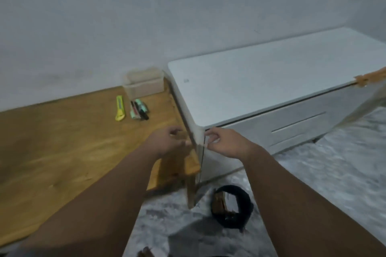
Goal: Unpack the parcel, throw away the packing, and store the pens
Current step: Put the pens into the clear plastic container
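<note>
Both hands hang over the floor beside the near corner of the wooden table [62, 142] — left hand [167, 142] and right hand [221, 144] each pinched narrow, though blur hides what, if anything, they hold. If it is packing, release it squarely above the round black bin [230, 206], below the table's corner, which already holds brown cardboard scraps. Bundled pens [139, 108] lie far back on the table beside a yellow utility knife [119, 111], just before the clear plastic box [144, 84] — apparently empty.
</note>
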